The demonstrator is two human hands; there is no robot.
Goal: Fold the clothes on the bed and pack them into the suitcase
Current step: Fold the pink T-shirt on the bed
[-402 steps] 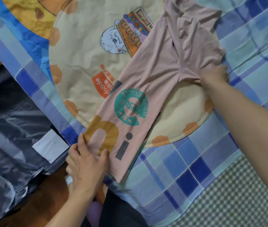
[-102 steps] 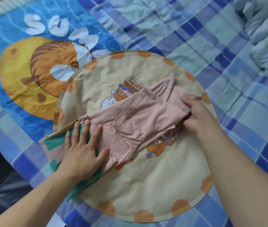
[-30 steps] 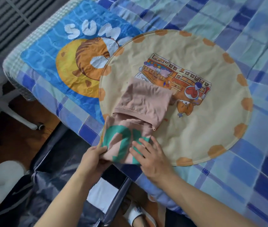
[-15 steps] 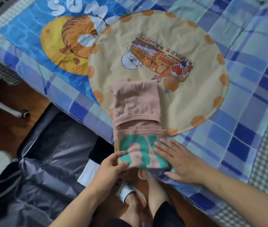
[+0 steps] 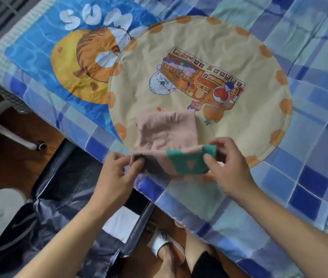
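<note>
Head view looks down on the near edge of a bed (image 5: 279, 197) covered by a blue and teal checked sheet. On it lie a round beige cloth (image 5: 229, 47) with orange spots along its rim and a cartoon print, and beside it a blue panel (image 5: 38, 57) with white letters and a yellow ring shape.

A folded pink shirt (image 5: 167, 133) with a teal print sits at the near rim of the beige cloth, right at the bed's edge. The left hand (image 5: 117, 173) pinches its left near corner; the grip is closed on the fabric. The right hand (image 5: 229, 167) holds the right near end, thumb on the teal print and fingers curled behind, lifting that edge up off the sheet.

Below the bed edge, on a brown wooden floor, an open dark suitcase (image 5: 49, 217) shows a shiny lining and something white inside. A white chair leg with a caster (image 5: 36, 146) stands to the left. A foot in a white slipper (image 5: 165, 245) is on the floor near the suitcase.
</note>
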